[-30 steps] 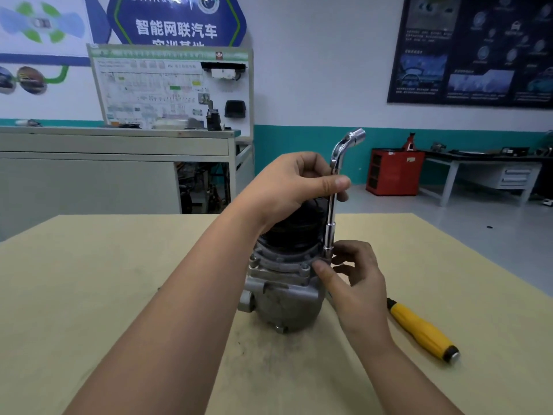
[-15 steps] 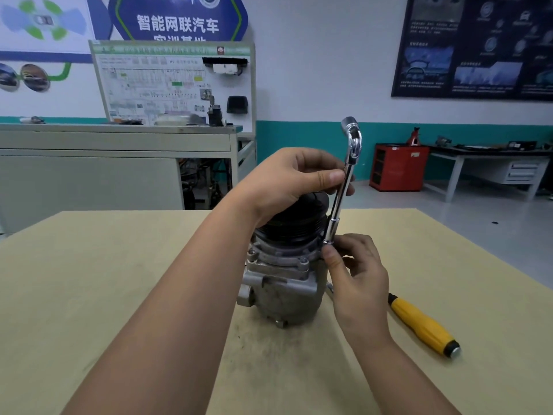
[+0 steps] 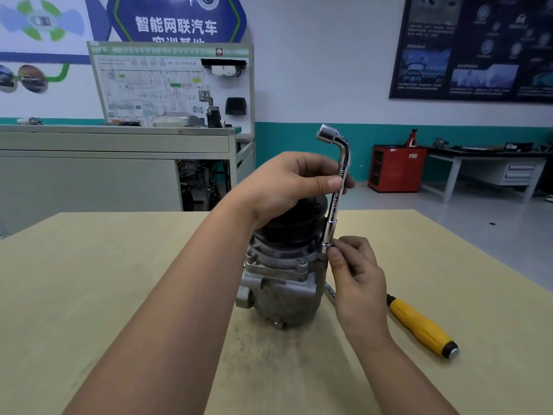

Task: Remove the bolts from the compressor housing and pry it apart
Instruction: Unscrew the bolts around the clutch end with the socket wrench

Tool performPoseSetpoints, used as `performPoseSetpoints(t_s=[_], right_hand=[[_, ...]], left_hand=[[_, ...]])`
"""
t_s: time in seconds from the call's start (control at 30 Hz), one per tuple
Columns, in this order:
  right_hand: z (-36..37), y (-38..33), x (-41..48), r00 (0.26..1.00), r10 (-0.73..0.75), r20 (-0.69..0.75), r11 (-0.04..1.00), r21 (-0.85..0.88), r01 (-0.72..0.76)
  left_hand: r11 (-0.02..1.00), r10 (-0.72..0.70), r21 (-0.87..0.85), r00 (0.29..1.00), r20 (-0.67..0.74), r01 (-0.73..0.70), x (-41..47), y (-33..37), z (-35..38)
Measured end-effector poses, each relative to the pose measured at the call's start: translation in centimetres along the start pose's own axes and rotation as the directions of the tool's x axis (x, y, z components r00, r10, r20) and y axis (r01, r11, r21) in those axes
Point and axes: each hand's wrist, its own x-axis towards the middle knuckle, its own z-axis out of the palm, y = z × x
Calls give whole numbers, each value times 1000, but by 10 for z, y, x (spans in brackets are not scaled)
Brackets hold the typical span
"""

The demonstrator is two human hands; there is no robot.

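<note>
Grey cast-metal compressor housing [image 3: 281, 286] with a black ribbed pulley on top stands upright on the pale wooden table [image 3: 89, 295], about midway between its left and right edges.

Key relation: the chrome L-shaped socket wrench [image 3: 336, 205] has its long axis near vertical, top leaning slightly right. Its lower socket end is down at the right side of the housing flange, straight below the upper grip. The short bent arm at the top points left. The bolt under the socket is hidden by fingers, so I cannot tell if it is seated. Other flange bolt heads [image 3: 302, 262] show on the near side, not yet out.

Left hand [image 3: 287, 184] reaches in from the near-left over the pulley, wrist bent, thumb and fingers pinching the shaft partway up. Right hand [image 3: 356, 271] is the nearer one to the bolt. It stands beside the housing's right side with curled fingertips [image 3: 335, 254] pinching the socket end at the flange.

Judgement: bolt removal is mid-way and the next move is a spin about the vertical shaft. Risk is the socket slipping off if the lean grows.

Yellow-handled screwdriver [image 3: 419, 324] lies on the table toward the right edge, just beyond the right wrist, untouched.
</note>
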Motion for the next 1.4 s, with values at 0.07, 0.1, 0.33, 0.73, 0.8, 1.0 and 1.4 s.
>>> performPoseSetpoints(t_s=[0.07, 0.1, 0.33, 0.73, 0.8, 1.0, 1.4], right_hand=[[0, 0, -1, 1000, 4, 7, 1000, 9, -4], [0, 0, -1, 1000, 4, 10, 1000, 8, -4], [1, 2, -4, 999, -48, 14, 991, -127, 49], [6, -1, -6, 995, -72, -62, 994, -82, 67], [7, -1, -6, 997, -58, -54, 997, -57, 55], [8, -1, -2, 997, -45, -60, 998, -39, 43], [4, -1, -2, 1000, -29, 0, 999, -21, 29]], left_hand=[[1000, -7, -2, 1000, 4, 7, 0, 1, 0], [1000, -10, -2, 1000, 4, 10, 0, 1, 0], [999, -38, 1, 999, -8, 38, 0, 1, 0], [996, -77, -45, 995, -69, 74, -1, 3, 2], [996, -78, -39, 994, -76, 75, -2, 5, 3], [993, -112, -39, 990, -80, 110, -4, 8, 4], [997, -81, -10, 996, -31, 80, -1, 1, 0]])
